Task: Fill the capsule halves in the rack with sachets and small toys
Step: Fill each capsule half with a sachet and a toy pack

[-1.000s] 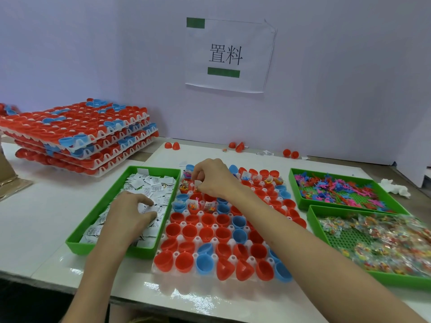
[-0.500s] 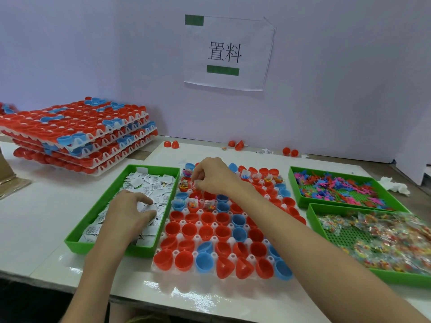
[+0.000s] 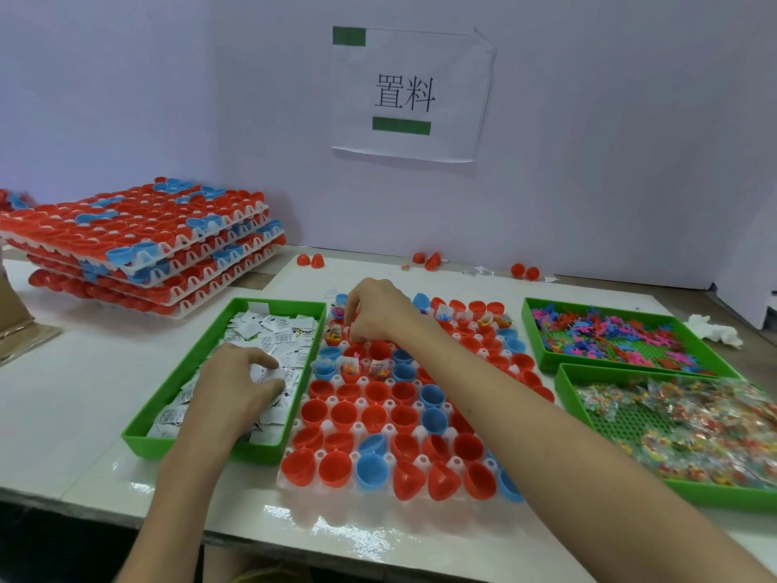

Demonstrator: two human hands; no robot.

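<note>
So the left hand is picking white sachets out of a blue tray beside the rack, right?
Not quite: the tray is green, not blue. The head view shows the left hand pinching white sachets in it, right beside the rack.

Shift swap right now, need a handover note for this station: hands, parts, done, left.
Left hand: in the sachet tray, pinching white sachets.
Right hand: fingertips down at the far rows of the rack; what it holds is hidden.
Done: far rows and a few filled capsules in the next row hold contents.
Left: the near rows of empty halves.
Supplies on the right: loose-toy tray, bagged-toy tray.
</note>
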